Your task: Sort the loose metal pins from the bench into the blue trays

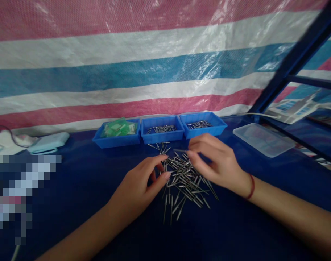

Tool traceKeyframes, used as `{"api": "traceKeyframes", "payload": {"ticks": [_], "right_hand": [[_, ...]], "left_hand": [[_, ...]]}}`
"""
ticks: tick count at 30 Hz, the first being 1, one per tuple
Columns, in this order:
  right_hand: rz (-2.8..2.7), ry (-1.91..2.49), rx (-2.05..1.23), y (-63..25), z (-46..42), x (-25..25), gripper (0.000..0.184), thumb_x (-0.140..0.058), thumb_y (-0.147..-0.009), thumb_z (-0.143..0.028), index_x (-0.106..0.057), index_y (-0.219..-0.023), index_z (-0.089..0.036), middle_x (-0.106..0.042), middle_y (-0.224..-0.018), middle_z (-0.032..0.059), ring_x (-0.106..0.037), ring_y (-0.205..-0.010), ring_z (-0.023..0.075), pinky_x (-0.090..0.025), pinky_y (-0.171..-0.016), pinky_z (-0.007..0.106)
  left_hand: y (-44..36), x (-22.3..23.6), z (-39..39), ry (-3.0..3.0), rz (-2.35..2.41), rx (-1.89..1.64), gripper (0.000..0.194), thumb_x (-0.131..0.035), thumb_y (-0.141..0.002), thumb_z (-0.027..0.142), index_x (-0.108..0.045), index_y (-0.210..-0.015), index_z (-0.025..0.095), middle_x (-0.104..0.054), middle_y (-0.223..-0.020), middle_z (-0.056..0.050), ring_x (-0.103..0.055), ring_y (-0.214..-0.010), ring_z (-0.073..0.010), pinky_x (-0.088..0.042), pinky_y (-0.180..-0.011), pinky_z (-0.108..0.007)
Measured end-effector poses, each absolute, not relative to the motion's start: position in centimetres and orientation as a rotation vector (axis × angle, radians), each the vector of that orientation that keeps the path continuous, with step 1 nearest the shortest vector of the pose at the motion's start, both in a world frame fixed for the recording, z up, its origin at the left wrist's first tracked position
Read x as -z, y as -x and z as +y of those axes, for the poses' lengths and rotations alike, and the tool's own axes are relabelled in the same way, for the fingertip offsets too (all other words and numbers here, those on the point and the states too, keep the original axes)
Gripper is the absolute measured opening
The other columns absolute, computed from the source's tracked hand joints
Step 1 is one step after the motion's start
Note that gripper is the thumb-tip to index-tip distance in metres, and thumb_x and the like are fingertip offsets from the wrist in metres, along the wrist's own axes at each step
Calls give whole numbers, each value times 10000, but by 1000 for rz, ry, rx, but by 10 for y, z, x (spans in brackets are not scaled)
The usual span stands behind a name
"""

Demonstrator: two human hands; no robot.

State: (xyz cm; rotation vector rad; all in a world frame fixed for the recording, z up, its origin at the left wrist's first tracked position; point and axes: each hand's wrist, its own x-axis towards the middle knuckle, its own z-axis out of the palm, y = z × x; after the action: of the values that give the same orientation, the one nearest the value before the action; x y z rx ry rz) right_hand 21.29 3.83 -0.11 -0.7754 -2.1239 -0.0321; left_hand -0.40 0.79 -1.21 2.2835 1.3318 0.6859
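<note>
Pinching slim grey metal rivet (179, 150) in right hand (216, 161); holding left hand (143, 181) narrowly open. Judged light, stiff, slippery; best gripped mid-length.

Noted motion blur on the slim metal pin (180, 150) pinched in the right hand (218, 159). Could not count the heaped pins (188, 179), overlapping and partly hidden behind it and the left hand (143, 181). Found left forearm (94, 228) cut off by bottom edge, right forearm (293, 212) by right edge. Unable to identify contents of green packets (119, 127) or anything under pixelated patch (18, 195) at left.
</note>
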Motion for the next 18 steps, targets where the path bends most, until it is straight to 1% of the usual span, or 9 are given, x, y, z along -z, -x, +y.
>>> {"api": "traceKeyframes", "payload": {"ticks": [2, 5, 7, 9, 12, 18], "right_hand": [[-1982, 939, 154, -229, 57, 1, 119, -483, -872, -206, -572, -792, -210, -620, -827, 68, -586, -830, 197, -470, -770, 366], [-1901, 1216, 304, -257, 89, 7, 155, -482, -875, -299, -603, -865, -203, -621, -844, 87, -583, -845, 237, -469, -792, 414], [-1871, 1354, 367, -273, 105, 14, 232, -530, -836, -350, -613, -947, -163, -619, -902, 119, -582, -868, 272, -456, -813, 461], [-1821, 1434, 339, -280, 113, 20, 270, -542, -818, -352, -616, -969, -141, -617, -893, 127, -586, -824, 266, -468, -789, 454], [-1835, 1434, 266, -275, 109, 24, 256, -532, -816, -317, -610, -975, -133, -616, -900, 126, -584, -797, 249, -474, -777, 432], [-2007, 1251, 195, -245, 83, 18, 202, -505, -823, -271, -586, -974, -164, -610, -952, 109, -568, -902, 264, -448, -829, 443]], "left_hand": [[6, 11, 9, -2318, 1346, -593, 273, -456, -895, 324, -536, -1136, 225, -625, -941, -19, -585, -674, -127, -475, -643, -262], [8, 9, 10, -2412, 1300, -427, 224, -467, -889, 335, -598, -1032, 222, -622, -982, -26, -606, -755, -151, -477, -691, -282], [8, 9, 10, -2460, 1288, -333, 241, -497, -876, 344, -598, -1054, 217, -619, -1010, -37, -613, -825, -178, -480, -726, -304], [8, 9, 9, -2496, 1285, -274, 250, -500, -879, 327, -592, -1080, 210, -618, -1011, -43, -614, -858, -194, -482, -740, -316], [8, 9, 8, -2536, 1271, -240, 213, -470, -898, 268, -607, -1048, 201, -625, -970, -40, -615, -854, -192, -485, -735, -311], [9, 5, 8, -2581, 1284, -218, 209, -432, -905, 208, -623, -990, 191, -630, -913, -41, -613, -820, -185, -481, -717, -303]]}}
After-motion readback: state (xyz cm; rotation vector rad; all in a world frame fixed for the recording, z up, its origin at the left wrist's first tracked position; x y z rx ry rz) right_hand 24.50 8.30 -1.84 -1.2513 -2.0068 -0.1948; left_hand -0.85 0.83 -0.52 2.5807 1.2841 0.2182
